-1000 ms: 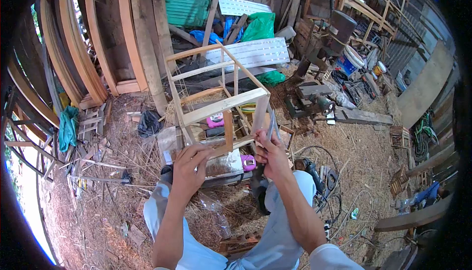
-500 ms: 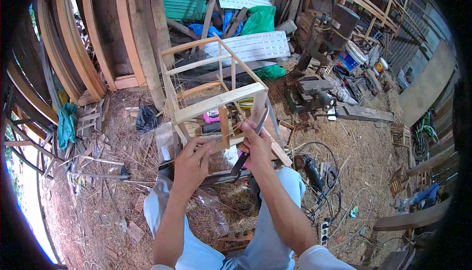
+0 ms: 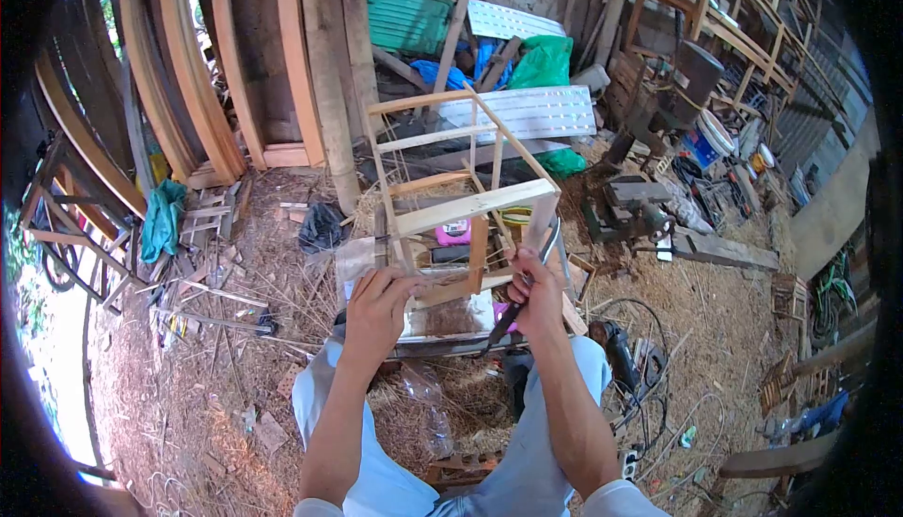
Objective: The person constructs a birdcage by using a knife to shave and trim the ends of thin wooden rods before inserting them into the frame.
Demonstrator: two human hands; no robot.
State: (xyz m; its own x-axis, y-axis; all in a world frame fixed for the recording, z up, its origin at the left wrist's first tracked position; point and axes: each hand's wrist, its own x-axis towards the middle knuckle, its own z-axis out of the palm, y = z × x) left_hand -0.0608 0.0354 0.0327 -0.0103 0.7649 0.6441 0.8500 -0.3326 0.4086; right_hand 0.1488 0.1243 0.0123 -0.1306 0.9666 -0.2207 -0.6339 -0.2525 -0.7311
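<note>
A small wooden frame (image 3: 477, 208) of pale strips stands between my knees. My left hand (image 3: 376, 308) is closed, fingers bent over the left end of its lower rail (image 3: 450, 291). My right hand (image 3: 538, 302) grips a knife (image 3: 502, 327); the dark handle sticks out below the fist, and the blade rises along the frame's right front leg. Thin wood slivers lie near the right thumb. A short upright slat (image 3: 478, 252) stands between the two hands. Behind the frame's front rail shows a pink object (image 3: 454, 232).
A black power tool (image 3: 616, 346) with a looped cable lies by my right knee. A metal vise-like machine (image 3: 635, 205) stands at the right. Wood shavings cover the floor (image 3: 235, 376). Tall wooden frames (image 3: 193, 75) lean at the left, and a green ribbed tub (image 3: 407, 20) lies behind.
The view has swung left, so everything sits further right and slightly lower. The right hand has tilted the knife a little, while the left hand stays at the lower rail.
</note>
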